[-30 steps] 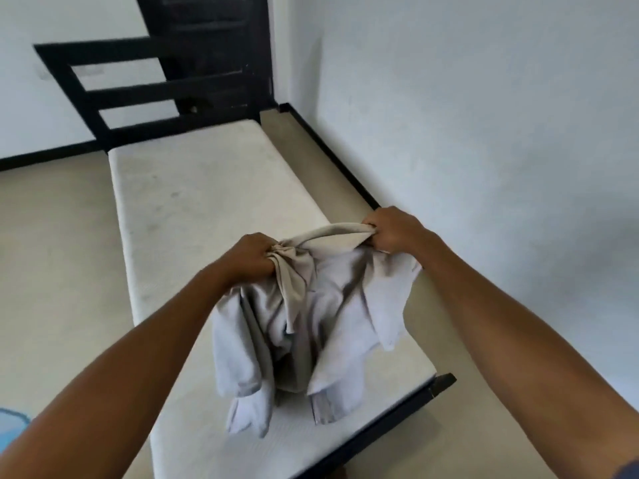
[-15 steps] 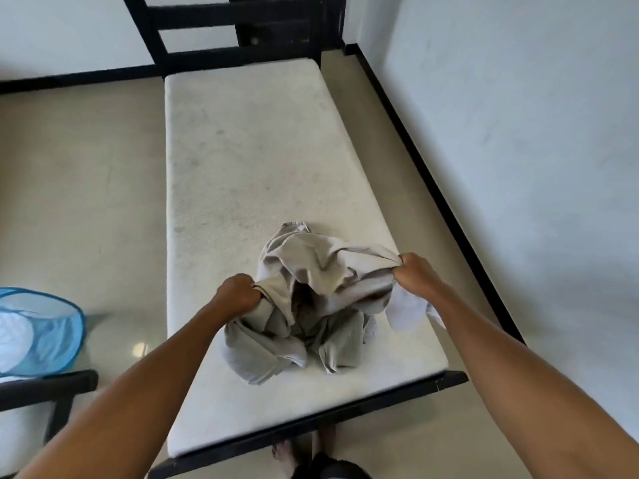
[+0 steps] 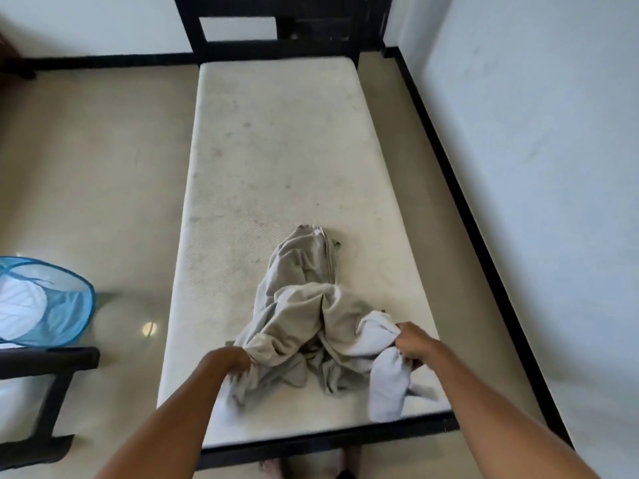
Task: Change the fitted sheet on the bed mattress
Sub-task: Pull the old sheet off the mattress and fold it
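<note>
A crumpled beige-grey fitted sheet (image 3: pixel 304 305) lies on the near end of the bare white mattress (image 3: pixel 276 150). It stretches from the foot toward the middle. My left hand (image 3: pixel 230 363) grips the sheet's edge at its near left. My right hand (image 3: pixel 413 344) grips a bunched paler part at its near right. Both hands are low, just above the mattress near the foot edge. The mattress sits in a black bed frame (image 3: pixel 311 440) with a slatted headboard (image 3: pixel 276 32) at the far end.
A blue mesh laundry basket (image 3: pixel 65 312) holding white cloth stands on the floor at left. A black furniture frame (image 3: pixel 45 378) is beside it. A white wall (image 3: pixel 536 167) with black skirting runs along the right. Bare feet (image 3: pixel 276 466) show below the bed's foot.
The sheet was held up in the air between both hands, then came down onto the mattress. It now lies spread further toward the middle, and my hands have moved apart and lower.
</note>
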The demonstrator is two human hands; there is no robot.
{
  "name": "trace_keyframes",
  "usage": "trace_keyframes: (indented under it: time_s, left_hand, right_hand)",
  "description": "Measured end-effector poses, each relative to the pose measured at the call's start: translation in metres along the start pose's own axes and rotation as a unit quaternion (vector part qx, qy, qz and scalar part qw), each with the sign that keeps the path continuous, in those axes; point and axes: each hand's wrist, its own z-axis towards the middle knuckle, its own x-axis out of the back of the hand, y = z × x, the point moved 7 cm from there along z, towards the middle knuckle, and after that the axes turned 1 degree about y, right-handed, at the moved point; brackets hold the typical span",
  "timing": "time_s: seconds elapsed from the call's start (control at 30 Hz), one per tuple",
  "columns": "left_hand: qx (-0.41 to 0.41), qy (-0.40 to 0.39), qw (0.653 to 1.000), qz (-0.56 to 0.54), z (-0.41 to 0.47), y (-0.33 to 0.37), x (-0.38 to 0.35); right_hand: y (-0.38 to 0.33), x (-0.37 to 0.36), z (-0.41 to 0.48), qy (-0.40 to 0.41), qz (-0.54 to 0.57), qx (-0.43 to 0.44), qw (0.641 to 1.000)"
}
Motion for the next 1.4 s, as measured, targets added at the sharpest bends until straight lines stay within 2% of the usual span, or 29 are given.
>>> trace_keyframes:
  time_s: [0.03,0.1,0.17,0.2,0.27,0.4,0.53,0.6,0.67,0.73,0.8,0.93,1.03,1.1,1.2,1.3,1.4]
  left_hand:
    - [0.031,-0.033,0.996,-0.074,-0.002,0.004,-0.006]
    - [0.090,-0.103,0.946,-0.295,-0.009,0.022,-0.022]
    - [0.044,-0.100,0.892,-0.439,-0.008,0.059,-0.015]
    - [-0.001,-0.074,0.888,-0.454,-0.010,0.079,-0.002]
    - [-0.091,-0.007,0.890,-0.447,-0.017,0.126,0.037]
    - [-0.247,0.101,0.855,-0.445,-0.089,0.233,0.144]
    - [-0.437,0.207,0.769,-0.419,-0.223,0.314,0.294]
    - [-0.516,0.282,0.704,-0.398,-0.294,0.332,0.363]
    - [-0.550,0.333,0.649,-0.406,-0.364,0.335,0.418]
    - [-0.577,0.372,0.613,-0.391,-0.437,0.333,0.450]
    - [-0.597,0.387,0.598,-0.369,-0.485,0.330,0.473]
    - [-0.630,0.388,0.581,-0.340,-0.518,0.319,0.485]
    - [-0.627,0.365,0.600,-0.337,-0.480,0.305,0.459]
    - [-0.609,0.356,0.622,-0.340,-0.410,0.288,0.437]
    - [-0.530,0.385,0.676,-0.337,-0.273,0.245,0.391]
    - [-0.369,0.397,0.746,-0.388,-0.125,0.163,0.328]
    - [-0.153,0.393,0.786,-0.453,-0.008,0.061,0.248]
  right_hand:
    - [0.001,-0.005,0.018,-0.005,0.014,0.007,1.000]
    - [-0.003,-0.014,0.052,-0.013,0.047,0.027,0.998]
    - [-0.022,-0.012,0.062,-0.013,0.116,0.042,0.992]
    - [-0.039,-0.004,0.054,0.001,0.159,0.051,0.986]
    - [-0.085,0.027,0.038,0.014,0.263,0.078,0.962]
    - [-0.213,0.142,0.011,0.050,0.400,0.217,0.889]
    - [-0.341,0.308,-0.067,0.153,0.362,0.392,0.832]
    - [-0.392,0.387,-0.132,0.171,0.400,0.468,0.769]
    - [-0.429,0.452,-0.194,0.182,0.433,0.516,0.716]
    - [-0.453,0.499,-0.244,0.200,0.447,0.550,0.677]
    - [-0.463,0.527,-0.285,0.198,0.472,0.571,0.641]
    - [-0.460,0.530,-0.326,0.175,0.493,0.601,0.604]
    - [-0.430,0.498,-0.307,0.202,0.492,0.581,0.616]
    - [-0.396,0.465,-0.264,0.251,0.496,0.522,0.646]
    - [-0.322,0.399,-0.178,0.386,0.438,0.405,0.704]
    - [-0.232,0.305,-0.088,0.488,0.320,0.265,0.768]
    - [-0.145,0.195,-0.022,0.482,0.195,0.140,0.843]
